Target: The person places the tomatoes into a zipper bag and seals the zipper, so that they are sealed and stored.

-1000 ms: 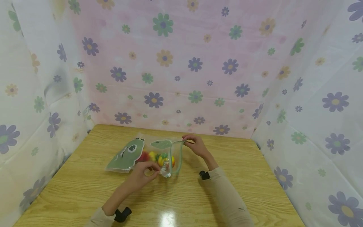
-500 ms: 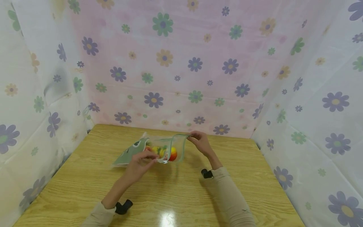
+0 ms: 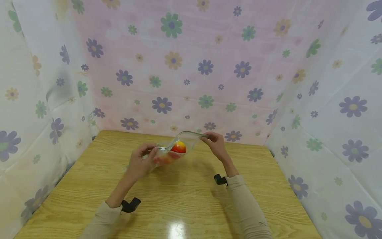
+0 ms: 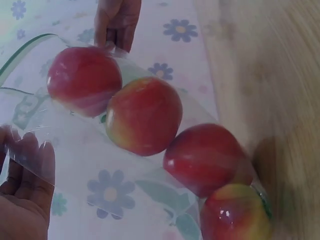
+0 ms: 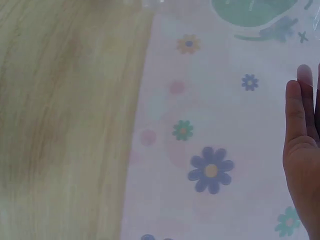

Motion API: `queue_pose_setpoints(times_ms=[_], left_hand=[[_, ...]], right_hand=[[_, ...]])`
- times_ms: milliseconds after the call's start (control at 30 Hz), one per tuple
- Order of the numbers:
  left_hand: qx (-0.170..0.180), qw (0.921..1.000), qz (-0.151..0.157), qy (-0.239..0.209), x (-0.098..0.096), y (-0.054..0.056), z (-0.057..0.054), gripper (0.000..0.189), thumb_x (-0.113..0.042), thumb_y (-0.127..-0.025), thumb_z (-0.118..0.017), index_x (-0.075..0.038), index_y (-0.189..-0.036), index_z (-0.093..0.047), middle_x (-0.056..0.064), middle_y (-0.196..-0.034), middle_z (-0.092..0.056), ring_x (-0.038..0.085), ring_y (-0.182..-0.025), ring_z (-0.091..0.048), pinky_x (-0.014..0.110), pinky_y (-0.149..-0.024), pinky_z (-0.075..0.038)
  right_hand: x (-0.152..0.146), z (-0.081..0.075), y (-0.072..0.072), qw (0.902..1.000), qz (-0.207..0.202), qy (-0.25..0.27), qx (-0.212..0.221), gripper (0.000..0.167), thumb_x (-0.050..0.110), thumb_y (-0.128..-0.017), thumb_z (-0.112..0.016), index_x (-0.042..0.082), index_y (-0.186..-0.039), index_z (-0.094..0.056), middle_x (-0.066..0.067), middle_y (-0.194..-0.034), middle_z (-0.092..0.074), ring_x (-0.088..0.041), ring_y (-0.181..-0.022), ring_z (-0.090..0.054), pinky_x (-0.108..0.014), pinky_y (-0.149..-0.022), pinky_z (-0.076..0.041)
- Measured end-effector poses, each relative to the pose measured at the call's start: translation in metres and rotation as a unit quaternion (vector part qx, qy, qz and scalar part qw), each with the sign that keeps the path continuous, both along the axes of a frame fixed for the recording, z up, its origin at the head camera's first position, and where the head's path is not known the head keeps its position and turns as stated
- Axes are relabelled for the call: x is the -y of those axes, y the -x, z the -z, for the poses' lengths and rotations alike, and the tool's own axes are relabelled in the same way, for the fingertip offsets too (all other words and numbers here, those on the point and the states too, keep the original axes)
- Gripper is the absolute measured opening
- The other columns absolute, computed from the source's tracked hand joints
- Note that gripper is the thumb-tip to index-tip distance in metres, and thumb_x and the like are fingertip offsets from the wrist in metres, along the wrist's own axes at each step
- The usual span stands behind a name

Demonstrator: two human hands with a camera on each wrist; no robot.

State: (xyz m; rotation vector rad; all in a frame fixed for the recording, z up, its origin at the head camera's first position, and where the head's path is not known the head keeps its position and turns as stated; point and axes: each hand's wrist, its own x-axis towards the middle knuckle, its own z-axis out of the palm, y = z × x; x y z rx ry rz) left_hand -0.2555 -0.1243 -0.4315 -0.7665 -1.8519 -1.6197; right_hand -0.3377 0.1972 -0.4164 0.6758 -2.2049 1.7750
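Observation:
A clear zip bag [image 3: 192, 143] with a green-edged mouth hangs tilted between my two hands. My left hand [image 3: 141, 162] pinches one end of the mouth between thumb and fingers. At the other end my right hand [image 3: 218, 146] pinches the upper corner. Inside lie several red-and-yellow round fruits [image 4: 145, 116], in a slanting row through the film in the left wrist view. One fruit [image 3: 179, 147] sits right by the open mouth. In the right wrist view, a green print [image 5: 255, 10] on the bag shows above the right hand's fingers [image 5: 296, 110].
A wood-grain table [image 3: 191, 205] lies under the bag. Behind it stands a pink flowered cloth backdrop [image 3: 191, 83], with white flowered cloth [image 3: 325, 116] along the sides. Black wrist mounts [image 3: 130, 204] sit at the cuffs of both beige sleeves.
Both hands have raised the bag and tipped its mouth upward. The fruits have shifted within it, and the bag's green printed face has turned out of the head view.

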Motion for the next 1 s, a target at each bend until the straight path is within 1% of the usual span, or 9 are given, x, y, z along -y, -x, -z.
queue_pose_setpoints(times_ms=[100,167,200,267,333,500,633,767,1000], left_hand=[[0.029,0.9993,-0.011,-0.022,0.003,0.004,-0.005,0.011,0.008,-0.097,-0.062,0.004,-0.100,-0.071,0.006,-0.093,-0.071,0.008,-0.083,-0.066,0.014,-0.077,-0.055],[0.046,0.9981,-0.012,-0.038,0.005,0.006,-0.008,0.009,0.007,-0.096,-0.063,0.007,-0.100,-0.070,-0.003,-0.092,-0.071,0.005,-0.082,-0.067,0.014,-0.078,-0.056],[0.052,0.9975,-0.011,-0.047,0.006,0.006,-0.010,0.008,0.008,-0.095,-0.064,0.009,-0.100,-0.070,-0.007,-0.091,-0.071,0.005,-0.082,-0.068,0.015,-0.078,-0.056],[0.055,0.9966,-0.011,-0.061,0.008,0.008,-0.013,0.008,0.009,-0.094,-0.065,0.012,-0.100,-0.070,-0.014,-0.089,-0.071,0.003,-0.080,-0.069,0.016,-0.076,-0.057],[0.051,0.9962,-0.005,-0.070,0.009,0.009,-0.016,0.008,0.011,-0.093,-0.064,0.015,-0.099,-0.069,-0.017,-0.087,-0.072,0.001,-0.078,-0.070,0.017,-0.075,-0.058],[0.033,0.9948,0.014,-0.095,0.011,0.014,-0.022,0.009,0.012,-0.095,-0.061,0.017,-0.098,-0.067,-0.013,-0.083,-0.074,0.003,-0.073,-0.070,0.018,-0.074,-0.059],[0.020,0.9951,0.011,-0.096,0.013,0.017,-0.026,0.012,0.009,-0.098,-0.058,0.015,-0.098,-0.069,-0.009,-0.081,-0.073,0.006,-0.069,-0.071,0.020,-0.072,-0.060],[0.030,0.9949,0.012,-0.095,0.015,0.016,-0.030,0.014,0.008,-0.100,-0.057,0.014,-0.100,-0.069,-0.007,-0.081,-0.072,0.009,-0.068,-0.070,0.022,-0.071,-0.060],[0.054,0.9928,0.021,-0.105,0.012,0.015,-0.039,0.012,0.002,-0.099,-0.061,0.013,-0.101,-0.068,-0.006,-0.079,-0.071,0.010,-0.068,-0.068,0.021,-0.070,-0.059]], right_hand=[[-0.005,0.000,0.005,0.9999,0.001,0.010,-0.007,0.014,0.000,-0.096,-0.067,-0.009,-0.107,-0.069,-0.017,-0.093,-0.074,-0.010,-0.085,-0.069,-0.026,-0.085,-0.058],[-0.008,0.001,0.009,0.9998,-0.001,0.018,-0.011,0.013,0.000,-0.097,-0.067,-0.007,-0.107,-0.070,-0.013,-0.093,-0.074,-0.014,-0.086,-0.070,-0.027,-0.087,-0.058],[-0.009,-0.001,0.010,0.9996,-0.004,0.023,-0.014,0.013,0.000,-0.097,-0.066,-0.006,-0.107,-0.070,-0.007,-0.092,-0.075,-0.015,-0.087,-0.070,-0.027,-0.087,-0.059],[-0.011,-0.005,0.010,0.9990,-0.011,0.035,-0.025,0.013,0.000,-0.098,-0.065,-0.007,-0.108,-0.070,0.002,-0.090,-0.074,-0.015,-0.087,-0.070,-0.028,-0.088,-0.059],[-0.013,-0.009,0.009,0.9979,-0.015,0.047,-0.041,0.014,0.000,-0.099,-0.064,-0.010,-0.108,-0.068,0.006,-0.089,-0.073,-0.013,-0.086,-0.070,-0.029,-0.088,-0.060],[-0.016,-0.023,0.002,0.9942,-0.018,0.073,-0.077,0.020,0.003,-0.100,-0.063,-0.016,-0.106,-0.065,0.006,-0.088,-0.073,-0.010,-0.082,-0.070,-0.028,-0.084,-0.061],[-0.018,-0.034,-0.006,0.9936,-0.015,0.082,-0.076,0.022,0.004,-0.100,-0.064,-0.017,-0.107,-0.064,-0.001,-0.088,-0.073,-0.011,-0.078,-0.071,-0.028,-0.080,-0.062],[-0.020,-0.040,-0.013,0.9942,-0.012,0.083,-0.068,0.023,0.003,-0.099,-0.064,-0.019,-0.108,-0.063,-0.003,-0.089,-0.073,-0.010,-0.076,-0.071,-0.028,-0.079,-0.062],[-0.018,-0.046,-0.016,0.9934,-0.002,0.089,-0.073,0.025,0.003,-0.100,-0.063,-0.021,-0.108,-0.061,0.004,-0.087,-0.072,-0.011,-0.071,-0.068,-0.026,-0.070,-0.061]])
